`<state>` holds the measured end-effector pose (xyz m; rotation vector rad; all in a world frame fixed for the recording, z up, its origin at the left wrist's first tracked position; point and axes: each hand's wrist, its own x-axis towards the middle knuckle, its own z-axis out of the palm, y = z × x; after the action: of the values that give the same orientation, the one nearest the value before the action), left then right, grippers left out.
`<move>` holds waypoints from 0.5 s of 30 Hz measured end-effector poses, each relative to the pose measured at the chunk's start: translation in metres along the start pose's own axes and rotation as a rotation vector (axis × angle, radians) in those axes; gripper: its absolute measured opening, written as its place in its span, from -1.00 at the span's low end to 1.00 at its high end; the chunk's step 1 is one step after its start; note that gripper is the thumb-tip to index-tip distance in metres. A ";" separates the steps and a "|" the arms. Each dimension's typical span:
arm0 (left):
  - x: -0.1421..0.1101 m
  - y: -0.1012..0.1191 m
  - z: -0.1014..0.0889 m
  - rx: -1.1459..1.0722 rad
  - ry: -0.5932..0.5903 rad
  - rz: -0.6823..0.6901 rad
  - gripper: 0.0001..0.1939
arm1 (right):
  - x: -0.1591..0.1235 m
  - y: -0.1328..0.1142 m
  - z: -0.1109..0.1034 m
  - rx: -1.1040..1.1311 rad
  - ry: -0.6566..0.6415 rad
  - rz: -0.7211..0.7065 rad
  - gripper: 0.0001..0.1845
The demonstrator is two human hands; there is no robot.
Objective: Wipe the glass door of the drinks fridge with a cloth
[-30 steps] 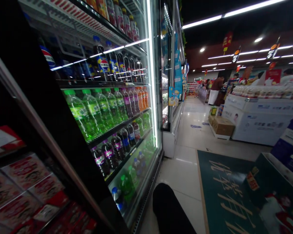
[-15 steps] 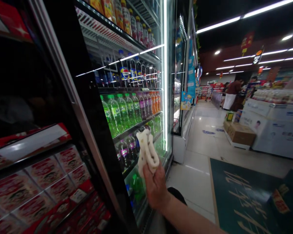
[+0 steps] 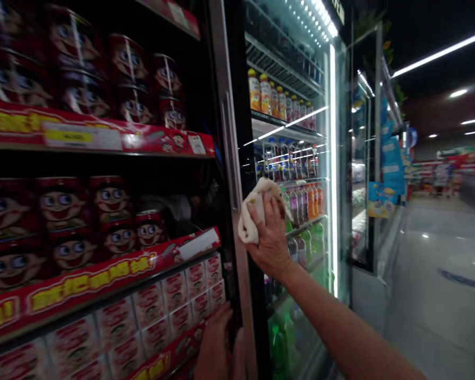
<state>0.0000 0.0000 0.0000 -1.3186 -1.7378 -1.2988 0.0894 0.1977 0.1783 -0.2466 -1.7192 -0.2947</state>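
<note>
Red shelves (image 3: 103, 138) on the left carry cartoon-faced cans (image 3: 111, 203) above and boxed packs (image 3: 174, 293) below. Low down, the left hand (image 3: 216, 345) lies flat with fingers spread against the shelf edge beside the cooler's door frame (image 3: 231, 174), gripping nothing. Higher and to the right, the right hand (image 3: 269, 235) has its fingers curled around a bunched white cloth (image 3: 252, 211), pressing it onto the glass door (image 3: 301, 158). Behind the glass stand rows of bottles (image 3: 296, 200).
</note>
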 end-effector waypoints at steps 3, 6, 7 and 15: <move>0.049 0.010 0.008 0.185 0.075 0.268 -0.43 | 0.057 0.008 -0.001 0.000 0.078 -0.034 -0.19; 0.090 0.029 0.023 0.205 0.154 0.332 -0.35 | 0.125 0.020 -0.001 -0.033 0.140 -0.064 -0.25; 0.102 0.036 0.029 0.186 0.187 0.334 -0.35 | 0.150 0.026 -0.001 -0.041 0.156 -0.069 -0.25; 0.189 0.061 0.051 0.077 0.381 0.338 -0.27 | 0.318 0.129 -0.019 0.068 0.230 0.220 -0.18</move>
<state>-0.0003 0.1177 0.1685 -1.1690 -1.2321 -1.1828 0.0961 0.3131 0.5025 -0.3357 -1.4572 -0.0974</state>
